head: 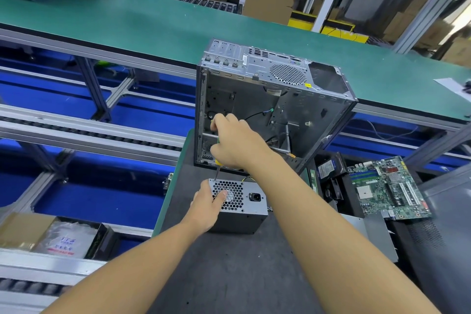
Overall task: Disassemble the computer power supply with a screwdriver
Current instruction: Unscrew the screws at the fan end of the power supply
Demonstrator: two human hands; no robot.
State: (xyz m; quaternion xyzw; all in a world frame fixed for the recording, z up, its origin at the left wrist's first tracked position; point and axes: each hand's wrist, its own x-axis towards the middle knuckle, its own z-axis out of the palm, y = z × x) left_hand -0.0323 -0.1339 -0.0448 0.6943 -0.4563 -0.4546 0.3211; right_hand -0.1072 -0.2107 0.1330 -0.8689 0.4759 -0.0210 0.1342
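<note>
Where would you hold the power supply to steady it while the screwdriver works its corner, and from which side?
Take the power supply by its upper left edge, from the near left: thumb on the grille, fingers down the left wall. The box stands grille-up, screwdriver at the far-left corner, so this braces it clear of the tip.

Your view is bright and evenly lit, with only soft shadows on the dark tabletop point(242, 275). Wide-angle distortion bends the frame edges, and the far background looks slightly soft.
</note>
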